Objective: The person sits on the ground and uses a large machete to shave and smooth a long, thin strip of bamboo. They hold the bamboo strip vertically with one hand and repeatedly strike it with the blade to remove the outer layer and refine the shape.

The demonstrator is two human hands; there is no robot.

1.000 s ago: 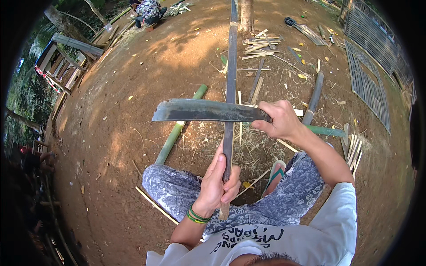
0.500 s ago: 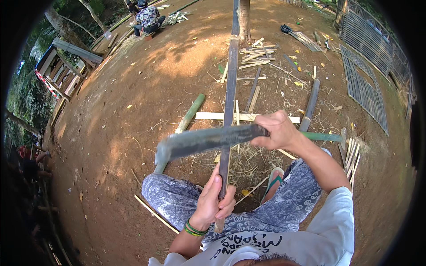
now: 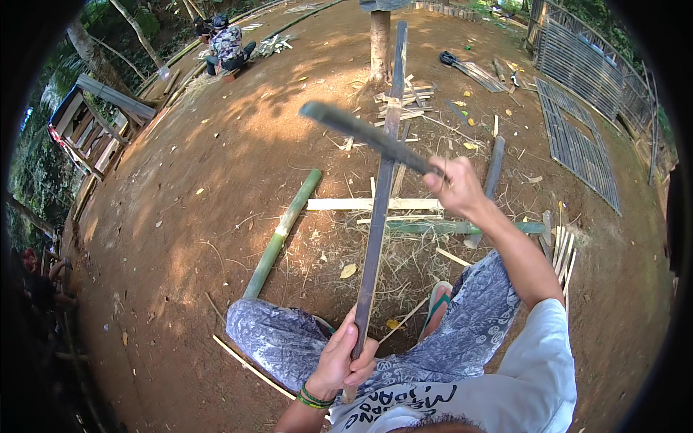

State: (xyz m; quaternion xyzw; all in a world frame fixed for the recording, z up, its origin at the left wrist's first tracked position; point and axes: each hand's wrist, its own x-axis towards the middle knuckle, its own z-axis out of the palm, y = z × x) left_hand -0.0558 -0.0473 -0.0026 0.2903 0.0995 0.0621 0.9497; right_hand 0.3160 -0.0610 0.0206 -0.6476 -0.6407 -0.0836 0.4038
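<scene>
My left hand (image 3: 342, 359) is wrapped round the lower end of a long dark bamboo strip (image 3: 373, 249), which slants up and away from me. My right hand (image 3: 458, 189) grips the handle of a machete (image 3: 350, 128). The machete's blade crosses the upper part of the strip in view, pointing up and left. Whether blade and strip touch, I cannot tell. Below them on the ground lie a green bamboo pole (image 3: 283, 234) to the left, a dark pole (image 3: 494, 173) to the right and a pale flat slat (image 3: 372, 205) between them.
Split strips (image 3: 408, 97) lie in a pile by a tree trunk (image 3: 380, 47). More slats (image 3: 563, 249) rest near my right knee. A woven bamboo panel (image 3: 577, 144) lies at right. Another person (image 3: 226, 47) sits far left, near a small shelter (image 3: 90, 123).
The machete has swung up and away, its tip now higher. My right hand has risen slightly. The strip's far end has tilted a little right, with my left hand still round it.
</scene>
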